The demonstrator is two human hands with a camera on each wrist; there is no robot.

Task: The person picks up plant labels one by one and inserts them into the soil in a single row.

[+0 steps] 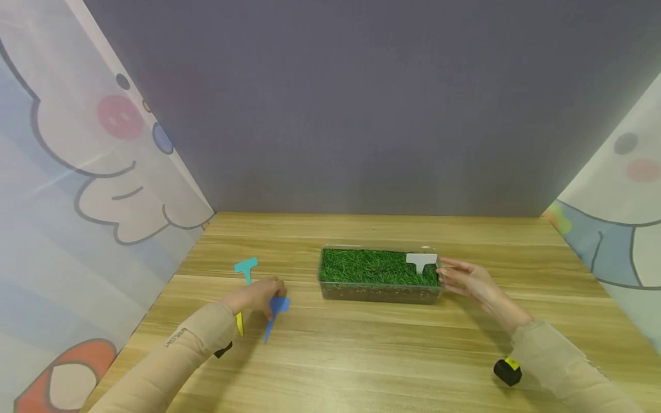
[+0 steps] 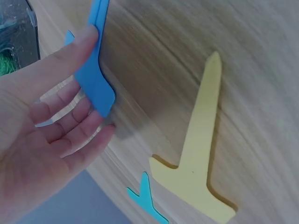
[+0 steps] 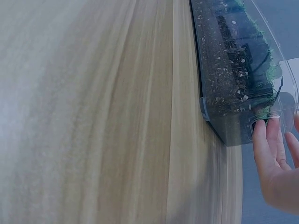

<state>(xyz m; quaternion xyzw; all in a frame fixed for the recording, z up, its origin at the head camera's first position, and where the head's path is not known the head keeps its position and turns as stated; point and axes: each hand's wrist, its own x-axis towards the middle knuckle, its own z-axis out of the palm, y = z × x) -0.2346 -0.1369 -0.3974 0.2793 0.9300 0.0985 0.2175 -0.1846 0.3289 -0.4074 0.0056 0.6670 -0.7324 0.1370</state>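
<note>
My left hand pinches a blue T-shaped plant label, thumb on its front and fingers behind the wide head. In the head view its narrow stem points down toward the table. Beside that hand lie a yellow plant label and a turquoise one, the yellow mostly covered by the hand in the head view. At the right end of a clear box of soil and green grass, my right hand touches the end wall with extended fingers. A white plant label stands upright in the grass near that end.
The wooden table meets a dark grey panel behind the box. Cartoon-printed curtains hang at both sides. A black wrist device with a yellow part shows below my right sleeve.
</note>
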